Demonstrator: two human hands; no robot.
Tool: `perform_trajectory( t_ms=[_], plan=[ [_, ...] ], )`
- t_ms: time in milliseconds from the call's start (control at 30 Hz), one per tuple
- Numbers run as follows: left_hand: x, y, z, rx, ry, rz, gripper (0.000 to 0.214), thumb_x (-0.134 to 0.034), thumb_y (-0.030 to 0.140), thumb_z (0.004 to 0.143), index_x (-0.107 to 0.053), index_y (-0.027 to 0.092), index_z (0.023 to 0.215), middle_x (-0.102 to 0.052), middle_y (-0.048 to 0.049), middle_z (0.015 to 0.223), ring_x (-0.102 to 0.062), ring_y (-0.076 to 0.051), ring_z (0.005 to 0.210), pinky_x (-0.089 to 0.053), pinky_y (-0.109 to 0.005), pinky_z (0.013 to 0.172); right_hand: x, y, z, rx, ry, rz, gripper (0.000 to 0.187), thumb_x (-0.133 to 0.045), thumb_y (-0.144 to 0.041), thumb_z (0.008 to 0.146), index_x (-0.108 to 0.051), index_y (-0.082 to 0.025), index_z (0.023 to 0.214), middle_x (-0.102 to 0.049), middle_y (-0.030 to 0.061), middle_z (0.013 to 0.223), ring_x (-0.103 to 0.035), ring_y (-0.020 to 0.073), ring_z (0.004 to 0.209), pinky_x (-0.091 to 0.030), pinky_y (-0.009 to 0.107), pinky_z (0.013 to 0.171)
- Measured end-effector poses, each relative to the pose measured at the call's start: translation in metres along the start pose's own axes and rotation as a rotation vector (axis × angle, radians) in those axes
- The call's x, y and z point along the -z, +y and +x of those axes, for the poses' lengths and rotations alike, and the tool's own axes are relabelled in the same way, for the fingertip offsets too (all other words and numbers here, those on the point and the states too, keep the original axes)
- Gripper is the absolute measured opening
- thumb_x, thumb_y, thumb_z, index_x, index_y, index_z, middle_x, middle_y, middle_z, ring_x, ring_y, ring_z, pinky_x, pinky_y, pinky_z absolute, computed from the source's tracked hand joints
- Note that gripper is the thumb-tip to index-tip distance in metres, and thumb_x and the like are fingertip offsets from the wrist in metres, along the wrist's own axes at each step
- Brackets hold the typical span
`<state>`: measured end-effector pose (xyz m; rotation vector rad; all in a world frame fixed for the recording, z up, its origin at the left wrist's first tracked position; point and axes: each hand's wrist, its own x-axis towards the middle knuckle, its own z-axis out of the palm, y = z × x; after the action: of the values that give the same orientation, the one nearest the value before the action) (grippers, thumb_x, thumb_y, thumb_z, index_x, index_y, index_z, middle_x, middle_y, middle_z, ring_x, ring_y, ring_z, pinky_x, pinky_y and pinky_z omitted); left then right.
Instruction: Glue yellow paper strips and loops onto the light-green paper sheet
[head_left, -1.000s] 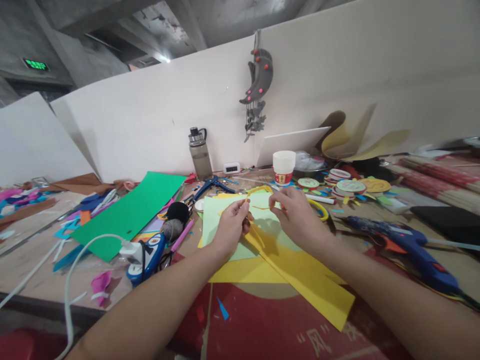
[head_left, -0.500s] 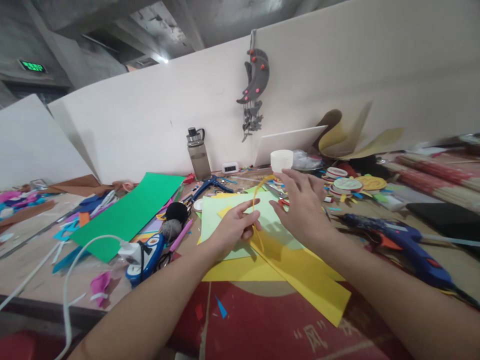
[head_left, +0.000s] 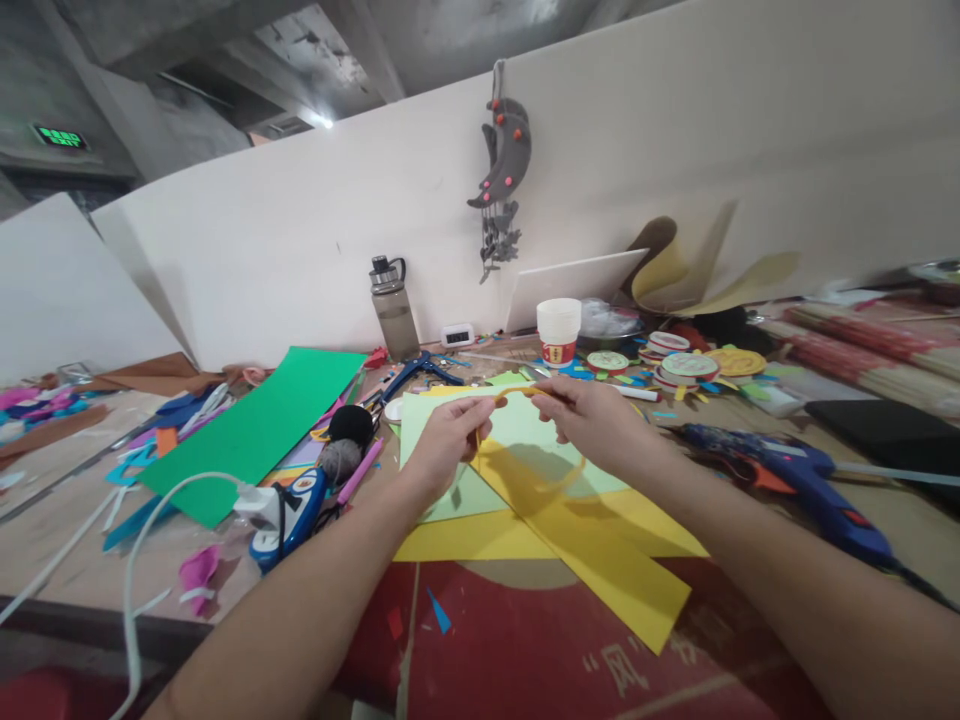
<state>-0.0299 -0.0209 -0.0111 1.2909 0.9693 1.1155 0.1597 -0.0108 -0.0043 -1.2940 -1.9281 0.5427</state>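
A thin yellow paper strip (head_left: 516,391) arches between my two hands above the sheets. My left hand (head_left: 451,438) pinches one part of it between thumb and fingers. On the other side my right hand (head_left: 600,418) is closed on it too, and a curved length shows below that hand. Beneath them lies a pale green sheet (head_left: 442,505) on top of a yellow sheet (head_left: 465,541). A wider yellow paper strip (head_left: 600,560) crosses both sheets at a slant, its near end reaching over the red box surface (head_left: 525,650).
A blue glue gun (head_left: 817,490) lies at right. Behind my hands stand a paper cup (head_left: 559,330) and a water bottle (head_left: 394,315). Green card (head_left: 259,430), a power strip (head_left: 289,520) with a white cable and a pink pen (head_left: 361,470) are at left.
My right hand has come down and left from a spread pose and closed on the thin strip. The strip now arches between both hands. The cup and a marker behind have come into view.
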Motion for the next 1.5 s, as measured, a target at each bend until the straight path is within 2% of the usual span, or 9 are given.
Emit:
perform_trajectory(
  t_ms=[67, 167, 367, 467, 600, 800, 1133, 1300, 1500],
  plan=[
    [0.007, 0.008, 0.003, -0.033, 0.054, 0.081, 0.039, -0.063, 0.049, 0.077, -0.069, 0.011, 0.08, -0.042, 0.0031, 0.049, -0.026, -0.002, 0.038, -0.011, -0.021, 0.039, 0.002, -0.004, 0.0, -0.118, -0.071, 0.115, 0.025, -0.044, -0.03, 0.087, -0.06, -0.021, 0.07, -0.059, -0.0008, 0.054, -0.053, 0.0127, 0.045, -0.036, 0.024, 0.044],
    [0.02, 0.018, 0.007, 0.066, -0.041, 0.09, 0.037, -0.065, 0.046, 0.075, -0.068, 0.009, 0.078, -0.05, -0.0003, 0.049, -0.025, -0.002, 0.034, -0.008, -0.021, 0.037, 0.0, -0.007, -0.001, -0.276, -0.17, 0.294, 0.03, -0.042, -0.028, 0.088, -0.059, -0.019, 0.064, -0.055, -0.0015, 0.047, -0.048, 0.0101, 0.037, -0.034, 0.023, 0.039],
    [0.027, 0.008, 0.013, 0.102, -0.037, -0.367, 0.025, -0.067, 0.037, 0.074, -0.063, 0.013, 0.077, -0.064, -0.006, 0.073, -0.051, -0.008, 0.053, -0.038, -0.02, 0.049, -0.015, -0.003, -0.005, -0.412, -0.25, 0.676, 0.02, -0.048, -0.027, 0.086, -0.063, -0.017, 0.078, -0.063, 0.0003, 0.061, -0.049, 0.0075, 0.035, -0.042, 0.022, 0.039],
    [0.016, -0.006, 0.011, 0.065, -0.069, -0.226, 0.023, -0.074, 0.024, 0.067, -0.065, 0.013, 0.085, -0.066, -0.006, 0.085, -0.057, -0.009, 0.065, -0.041, -0.021, 0.058, -0.019, -0.008, -0.008, -0.418, -0.252, 0.691, 0.02, -0.046, -0.025, 0.087, -0.061, -0.016, 0.076, -0.065, 0.0007, 0.065, -0.051, 0.0069, 0.036, -0.041, 0.021, 0.039],
    [0.005, -0.014, 0.009, -0.001, -0.019, -0.008, 0.025, -0.073, 0.035, 0.069, -0.065, 0.011, 0.072, -0.061, -0.0022, 0.063, -0.05, -0.008, 0.055, -0.036, -0.022, 0.053, -0.018, -0.017, -0.013, -0.381, -0.309, 0.672, 0.027, -0.045, -0.028, 0.088, -0.058, -0.016, 0.067, -0.062, 0.0002, 0.06, -0.052, 0.0073, 0.04, -0.043, 0.021, 0.045],
    [0.011, -0.012, 0.013, -0.027, 0.079, -0.147, 0.03, -0.074, 0.038, 0.067, -0.059, 0.013, 0.067, -0.058, -0.0003, 0.059, -0.049, -0.007, 0.051, -0.035, -0.021, 0.053, -0.02, -0.016, -0.015, -0.299, -0.394, 0.809, 0.026, -0.047, -0.036, 0.087, -0.062, -0.016, 0.08, -0.063, 0.0004, 0.067, -0.052, 0.0079, 0.046, -0.042, 0.023, 0.049],
    [0.007, -0.012, 0.01, -0.007, 0.082, -0.237, 0.024, -0.072, 0.031, 0.07, -0.057, 0.012, 0.069, -0.057, -0.0004, 0.057, -0.05, -0.006, 0.049, -0.036, -0.019, 0.05, -0.028, -0.014, -0.011, -0.248, -0.329, 0.564, 0.023, -0.042, -0.026, 0.088, -0.062, -0.017, 0.08, -0.054, -0.0037, 0.056, -0.046, 0.0069, 0.039, -0.043, 0.021, 0.044],
    [0.008, -0.014, 0.01, -0.033, 0.074, -0.218, 0.028, -0.068, 0.038, 0.074, -0.058, 0.012, 0.072, -0.059, -0.0027, 0.059, -0.054, -0.008, 0.051, -0.037, -0.02, 0.049, -0.027, -0.013, -0.015, -0.291, -0.413, 0.608, 0.018, -0.044, -0.03, 0.088, -0.056, -0.018, 0.083, -0.066, 0.0006, 0.068, -0.053, 0.0082, 0.04, -0.039, 0.022, 0.042],
    [0.013, -0.02, 0.017, -0.053, 0.23, -0.125, 0.026, -0.069, 0.036, 0.073, -0.055, 0.013, 0.07, -0.057, 0.0001, 0.053, -0.051, -0.006, 0.044, -0.035, -0.019, 0.045, -0.031, -0.008, -0.017, -0.257, -0.565, 0.673, 0.016, -0.053, -0.029, 0.081, -0.056, -0.017, 0.092, -0.071, 0.0033, 0.076, -0.058, 0.0106, 0.049, -0.041, 0.022, 0.047]
  ],
)
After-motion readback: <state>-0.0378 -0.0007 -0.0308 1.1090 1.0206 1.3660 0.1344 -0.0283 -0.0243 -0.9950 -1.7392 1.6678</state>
